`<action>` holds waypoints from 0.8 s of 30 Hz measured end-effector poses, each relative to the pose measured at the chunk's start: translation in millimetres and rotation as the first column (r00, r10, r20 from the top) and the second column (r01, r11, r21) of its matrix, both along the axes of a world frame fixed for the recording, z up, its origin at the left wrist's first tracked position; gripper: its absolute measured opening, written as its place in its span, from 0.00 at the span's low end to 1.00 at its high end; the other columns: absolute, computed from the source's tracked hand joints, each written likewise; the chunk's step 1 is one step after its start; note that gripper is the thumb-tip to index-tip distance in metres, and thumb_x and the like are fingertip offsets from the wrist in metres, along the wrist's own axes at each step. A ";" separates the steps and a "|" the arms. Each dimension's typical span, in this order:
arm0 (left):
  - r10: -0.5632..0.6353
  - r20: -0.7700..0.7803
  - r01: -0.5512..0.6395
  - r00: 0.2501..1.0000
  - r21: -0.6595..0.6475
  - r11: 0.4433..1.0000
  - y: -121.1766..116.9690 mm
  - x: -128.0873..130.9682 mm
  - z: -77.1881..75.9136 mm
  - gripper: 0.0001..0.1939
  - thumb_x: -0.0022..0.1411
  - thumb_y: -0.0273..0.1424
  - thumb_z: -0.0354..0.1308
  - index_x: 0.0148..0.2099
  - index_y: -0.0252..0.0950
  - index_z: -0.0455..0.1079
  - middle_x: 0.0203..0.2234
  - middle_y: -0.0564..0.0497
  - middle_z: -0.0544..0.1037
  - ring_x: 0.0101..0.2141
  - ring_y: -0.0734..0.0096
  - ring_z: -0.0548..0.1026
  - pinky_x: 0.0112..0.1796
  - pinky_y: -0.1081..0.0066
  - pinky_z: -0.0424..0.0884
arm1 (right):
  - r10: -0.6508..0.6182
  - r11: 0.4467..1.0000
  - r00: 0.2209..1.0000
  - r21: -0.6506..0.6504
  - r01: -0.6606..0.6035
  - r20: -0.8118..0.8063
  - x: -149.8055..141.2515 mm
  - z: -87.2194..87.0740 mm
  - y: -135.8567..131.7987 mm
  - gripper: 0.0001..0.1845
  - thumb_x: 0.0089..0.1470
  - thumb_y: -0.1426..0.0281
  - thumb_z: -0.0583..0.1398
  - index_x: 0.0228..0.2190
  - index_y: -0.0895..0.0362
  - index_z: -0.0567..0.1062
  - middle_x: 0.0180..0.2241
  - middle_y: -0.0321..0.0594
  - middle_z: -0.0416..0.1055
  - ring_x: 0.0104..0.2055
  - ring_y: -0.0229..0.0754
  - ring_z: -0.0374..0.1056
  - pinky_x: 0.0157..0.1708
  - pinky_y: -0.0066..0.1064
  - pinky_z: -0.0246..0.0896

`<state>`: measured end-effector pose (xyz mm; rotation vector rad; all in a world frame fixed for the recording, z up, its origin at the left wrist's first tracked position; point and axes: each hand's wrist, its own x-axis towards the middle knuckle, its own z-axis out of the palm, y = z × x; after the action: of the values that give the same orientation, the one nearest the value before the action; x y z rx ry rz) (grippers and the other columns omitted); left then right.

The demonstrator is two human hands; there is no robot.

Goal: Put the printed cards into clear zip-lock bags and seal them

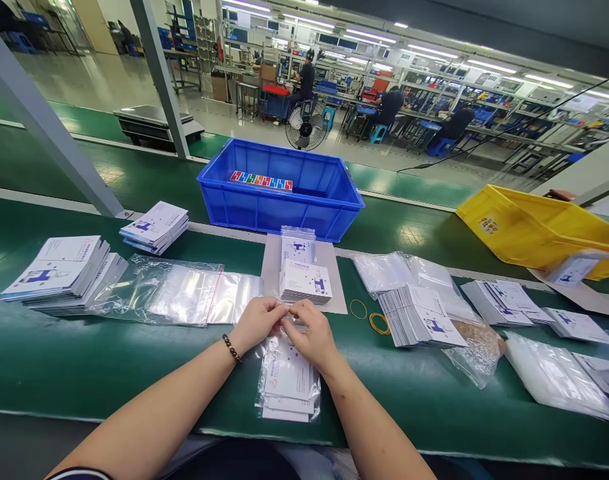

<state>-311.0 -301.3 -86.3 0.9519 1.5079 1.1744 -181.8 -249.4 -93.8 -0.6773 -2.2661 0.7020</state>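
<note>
My left hand (258, 323) and my right hand (313, 337) meet in the middle of the green bench, thumbs and fingers pinched at the top edge of a clear zip bag (315, 393). White printed booklets (287, 373) lie inside or beneath the plastic, several layered toward the bench edge. Just beyond my fingertips, a stack of booklets (304, 280) rests on a grey card sheet (338, 290), with a bagged booklet (298, 247) behind it. Flat empty zip bags (184, 293) lie left of my left hand.
Booklet stacks stand at left (59, 267) and right (424, 320). Yellow rubber bands (379, 324) lie right of my hands. A blue bin (279, 210) and a yellow bin (544, 227) stand behind. More plastic bags (544, 367) lie far right. A metal post (159, 80) rises at left.
</note>
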 end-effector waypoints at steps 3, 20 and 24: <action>-0.013 -0.111 0.016 0.994 0.032 0.999 -2.4 3.1 1.4 0.15 0.52 0.37 0.51 0.19 0.34 0.62 0.12 0.57 0.63 0.16 0.79 0.62 0.19 0.78 0.59 | 0.004 0.996 1.000 -0.086 -0.004 0.003 0.5 1.6 0.7 0.09 0.48 0.74 0.52 0.24 0.58 0.71 0.23 0.38 0.65 0.27 0.37 0.61 0.28 0.29 0.58; -0.063 -0.107 0.068 0.992 0.047 0.997 -1.7 4.6 -2.5 0.08 0.52 0.32 0.49 0.24 0.35 0.63 0.17 0.56 0.66 0.19 0.76 0.65 0.23 0.75 0.62 | 0.015 0.996 1.000 -0.092 -0.013 0.024 1.6 2.8 2.5 0.11 0.41 0.78 0.52 0.30 0.58 0.70 0.24 0.37 0.63 0.27 0.37 0.60 0.27 0.28 0.57; -0.077 -0.161 0.085 0.984 0.045 0.995 -1.9 4.1 0.3 0.13 0.54 0.35 0.47 0.21 0.35 0.59 0.14 0.57 0.63 0.18 0.76 0.62 0.21 0.75 0.59 | 0.019 0.996 0.999 -0.090 -0.017 0.027 1.0 2.4 1.5 0.10 0.45 0.77 0.50 0.27 0.57 0.70 0.23 0.37 0.63 0.26 0.37 0.60 0.27 0.27 0.56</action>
<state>-306.8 -303.2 -86.0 1.1541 1.5549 1.1049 -180.8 -247.9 -91.4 -0.7138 -2.2794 0.8122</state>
